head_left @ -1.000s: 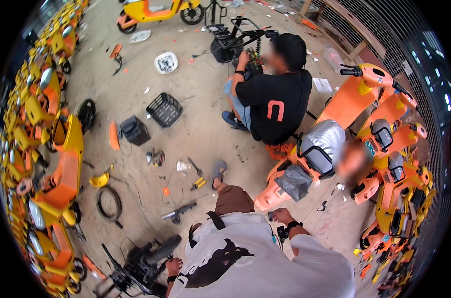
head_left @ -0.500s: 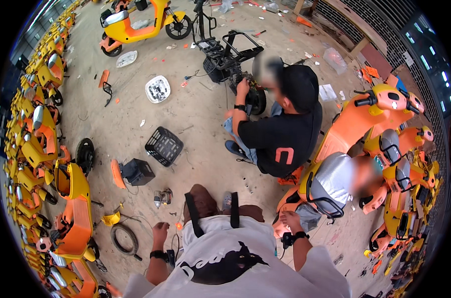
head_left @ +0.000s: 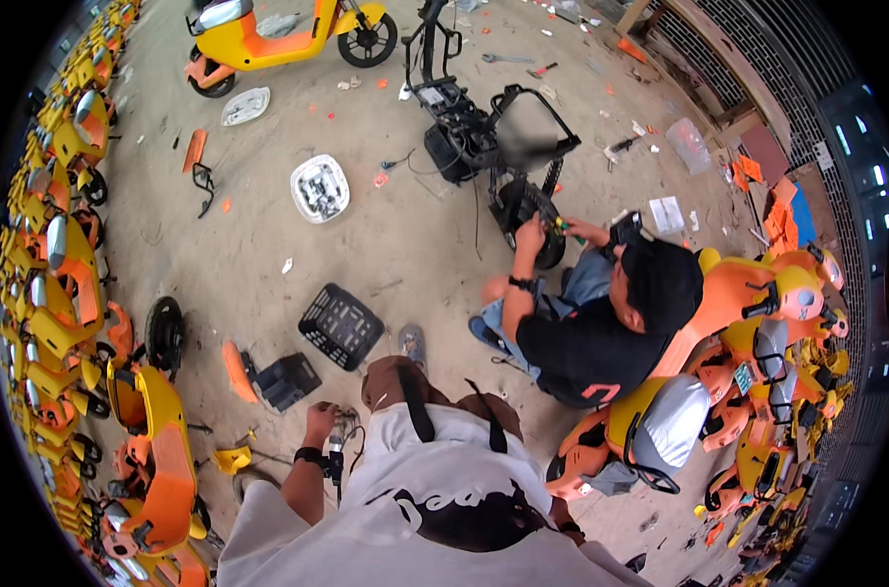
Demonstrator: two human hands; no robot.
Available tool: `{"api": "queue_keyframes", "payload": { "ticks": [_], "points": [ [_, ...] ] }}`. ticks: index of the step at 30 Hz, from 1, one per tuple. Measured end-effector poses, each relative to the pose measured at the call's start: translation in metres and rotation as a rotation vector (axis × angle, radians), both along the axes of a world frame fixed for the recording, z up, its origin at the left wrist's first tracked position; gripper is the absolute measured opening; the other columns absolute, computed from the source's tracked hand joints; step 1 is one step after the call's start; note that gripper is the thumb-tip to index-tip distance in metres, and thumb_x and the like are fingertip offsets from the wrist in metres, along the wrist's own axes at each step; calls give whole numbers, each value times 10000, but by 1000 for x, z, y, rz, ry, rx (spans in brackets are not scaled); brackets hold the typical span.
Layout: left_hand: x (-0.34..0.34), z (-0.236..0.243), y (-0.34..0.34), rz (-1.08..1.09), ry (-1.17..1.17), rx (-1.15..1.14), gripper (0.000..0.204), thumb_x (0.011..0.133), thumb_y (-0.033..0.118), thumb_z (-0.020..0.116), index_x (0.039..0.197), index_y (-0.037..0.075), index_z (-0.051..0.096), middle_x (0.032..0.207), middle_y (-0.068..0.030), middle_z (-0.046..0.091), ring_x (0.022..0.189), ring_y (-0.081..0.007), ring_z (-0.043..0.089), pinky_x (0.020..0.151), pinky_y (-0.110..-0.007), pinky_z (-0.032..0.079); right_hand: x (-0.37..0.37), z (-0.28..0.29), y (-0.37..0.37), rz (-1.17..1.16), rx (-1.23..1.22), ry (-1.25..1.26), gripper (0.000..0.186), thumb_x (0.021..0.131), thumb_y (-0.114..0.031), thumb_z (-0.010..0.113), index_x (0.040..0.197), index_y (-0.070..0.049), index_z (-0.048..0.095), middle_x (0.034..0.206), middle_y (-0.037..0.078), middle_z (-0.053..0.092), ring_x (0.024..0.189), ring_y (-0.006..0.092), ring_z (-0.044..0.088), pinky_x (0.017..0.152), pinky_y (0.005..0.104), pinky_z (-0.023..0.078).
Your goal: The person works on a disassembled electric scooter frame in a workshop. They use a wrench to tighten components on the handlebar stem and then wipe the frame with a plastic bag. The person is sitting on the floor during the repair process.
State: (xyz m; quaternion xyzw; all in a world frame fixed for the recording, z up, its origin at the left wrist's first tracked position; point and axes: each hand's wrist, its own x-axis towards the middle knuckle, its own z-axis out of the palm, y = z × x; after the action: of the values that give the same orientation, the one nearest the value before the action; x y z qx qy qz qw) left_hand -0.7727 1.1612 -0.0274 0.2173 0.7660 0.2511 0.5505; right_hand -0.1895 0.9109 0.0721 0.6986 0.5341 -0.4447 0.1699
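Note:
My left hand (head_left: 321,422) hangs low beside my left leg with its fingers loosely bent, and I see nothing held in it. Just right of it on the floor lies a power drill (head_left: 346,428), partly overlapped by my shirt and hand in this view; I see no grip on it. A dark band sits on my left wrist. My right hand (head_left: 560,511) is down by my right hip, mostly hidden behind my shirt, so its fingers do not show. Nearest to it is an orange and yellow scooter (head_left: 573,452) with a silver-covered seat.
Ahead right, a person in black (head_left: 586,347) crouches at a stripped scooter frame (head_left: 454,147), hands on a green-and-yellow tool by its wheel. A black crate (head_left: 341,328), black box (head_left: 286,382) and parts tray (head_left: 320,189) lie ahead. Parked scooters (head_left: 156,430) line both sides.
My left foot has stepped forward and my view has shifted. My left hand has come up beside the drill; my right hand has swung back. The crouching person has leaned right and the seated one is gone.

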Motion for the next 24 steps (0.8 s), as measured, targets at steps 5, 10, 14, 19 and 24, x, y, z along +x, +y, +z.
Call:
{"api": "queue_keyframes", "payload": {
  "ticks": [5, 10, 14, 19, 24],
  "points": [
    [-16, 22, 103, -87, 92, 23, 232, 821, 155, 591, 847, -60, 676, 747, -102, 688, 647, -149, 645, 542, -262, 480, -24, 33, 84, -1444, -285, 230, 345, 918, -356, 496, 1141, -109, 588, 1033, 58, 670, 827, 218, 627, 721, 362, 476],
    [-27, 0, 136, -215, 109, 14, 248, 801, 173, 606, 859, -56, 681, 746, -109, 692, 653, -155, 643, 612, -281, 498, -35, 57, 101, -1631, -133, 200, 302, 908, -266, 523, 1101, -38, 572, 962, 130, 669, 807, 267, 662, 693, 384, 542],
    [-33, -19, 135, -214, 30, -117, 191, 780, 159, 628, 777, -22, 692, 664, -77, 662, 577, -134, 610, 547, -271, 481, -59, 65, 86, -1650, -170, 117, 270, 913, -250, 522, 1076, -45, 592, 896, 104, 658, 719, 228, 628, 640, 380, 520],
    [-45, -31, 129, -347, 37, -141, 190, 783, 158, 633, 800, -20, 697, 692, -81, 673, 594, -137, 624, 551, -269, 484, -91, 63, 55, -1693, -201, 125, 282, 901, -222, 496, 1088, -40, 602, 889, 124, 679, 727, 253, 657, 603, 387, 523],
    [-63, -45, 137, -393, 80, -162, 227, 780, 209, 634, 812, -3, 708, 738, -109, 700, 667, -183, 674, 617, -301, 516, -104, 63, 38, -1107, -103, 119, 293, 907, -179, 453, 1105, -28, 607, 896, 130, 677, 712, 238, 663, 595, 359, 545]
  ]
}}
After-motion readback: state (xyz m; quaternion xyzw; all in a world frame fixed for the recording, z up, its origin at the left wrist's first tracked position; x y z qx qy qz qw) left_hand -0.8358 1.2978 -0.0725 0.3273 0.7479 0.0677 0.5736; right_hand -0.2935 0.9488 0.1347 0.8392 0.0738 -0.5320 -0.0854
